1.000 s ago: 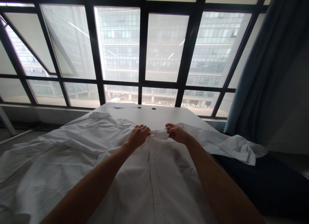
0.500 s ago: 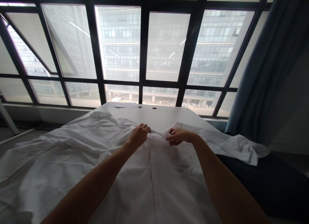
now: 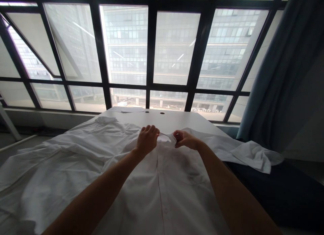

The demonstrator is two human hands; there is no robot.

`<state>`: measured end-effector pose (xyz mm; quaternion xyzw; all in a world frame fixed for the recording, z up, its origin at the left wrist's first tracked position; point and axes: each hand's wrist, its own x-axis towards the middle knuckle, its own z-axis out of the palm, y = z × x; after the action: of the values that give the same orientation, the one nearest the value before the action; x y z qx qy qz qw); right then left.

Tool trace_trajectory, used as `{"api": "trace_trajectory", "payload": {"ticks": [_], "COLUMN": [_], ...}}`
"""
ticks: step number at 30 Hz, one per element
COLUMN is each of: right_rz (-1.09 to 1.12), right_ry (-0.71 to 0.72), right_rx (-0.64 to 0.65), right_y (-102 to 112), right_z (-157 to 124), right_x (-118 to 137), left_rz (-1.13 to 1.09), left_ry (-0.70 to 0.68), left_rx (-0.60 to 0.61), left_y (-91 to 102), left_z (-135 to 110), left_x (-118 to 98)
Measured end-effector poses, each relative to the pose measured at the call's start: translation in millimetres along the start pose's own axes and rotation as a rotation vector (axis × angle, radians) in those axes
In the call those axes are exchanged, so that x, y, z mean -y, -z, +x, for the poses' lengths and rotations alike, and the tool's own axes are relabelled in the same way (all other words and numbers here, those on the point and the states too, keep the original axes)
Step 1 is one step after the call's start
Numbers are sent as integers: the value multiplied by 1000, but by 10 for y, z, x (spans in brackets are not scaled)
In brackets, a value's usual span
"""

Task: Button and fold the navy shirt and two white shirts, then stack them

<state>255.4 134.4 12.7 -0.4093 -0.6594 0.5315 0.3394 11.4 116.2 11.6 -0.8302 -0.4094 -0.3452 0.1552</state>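
The left hand (image 3: 147, 139) has its fingers closed on one end of the collar (image 3: 165, 138); the right hand (image 3: 186, 140) pinches the other end between thumb and fingers; the hands are near each other but apart, and the collar goes across the gap between them. The white shirt (image 3: 141, 191) is right under the grip and spreads from there back toward the person; its button strip (image 3: 162, 198) runs down from between the two hands; to the right of the right hand, a white sleeve (image 3: 217, 145) reaches out sideways, and its end is all bunched up; below that bunched end is something dark blue (image 3: 273, 194), too dim to tell what. To the left of the left hand lies lots of wrinkly white cloth (image 3: 76, 140); just past both hands is the white table (image 3: 182, 119), with some paper (image 3: 129, 109) at its far end; past that are big windows (image 3: 176, 47); a blue curtain (image 3: 268, 69) hangs off to the right.
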Motion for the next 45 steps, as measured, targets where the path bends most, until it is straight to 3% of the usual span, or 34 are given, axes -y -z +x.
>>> {"api": "trace_trajectory", "payload": {"ticks": [6,13,16,20,23,29,31,34,36,40,45], "right_rz": [31,262,326,367,368,114,11,-379,-631,-846,-928], "right_ry": [126,42,35,46,5,-185,-142,32,118,149,84], "right_rx": [-109,-191,-165,-166,-206,-549,-643,-766,-726,-558,-675], "right_y": [-73,-99,-107,-138,-184,-207,-186,-189,-236,-383,-455], "right_z": [50,113,112,100,143,270,254,165,95,22,43], "right_x": [1,-30,-31,-11,-36,-137,-85,109,253,388,404], "left_rz": [-276,-273,-408,-637,-636,-387,-367,-363,-372,-387,-378], "left_ry": [-170,-188,-99,171,195,41,21,20,23,22,84], "left_rx": [114,166,163,133,119,129,121,106,92,74,100], "left_y": [-136,-216,-256,-326,-361,-351,-349,-364,-378,-388,-383], "left_z": [-32,-102,-112,-109,-108,-131,-140,-149,-154,-157,-140], "left_x": [-228,-227,-237,-241,-252,-280,-281,-278,-277,-278,-252]}}
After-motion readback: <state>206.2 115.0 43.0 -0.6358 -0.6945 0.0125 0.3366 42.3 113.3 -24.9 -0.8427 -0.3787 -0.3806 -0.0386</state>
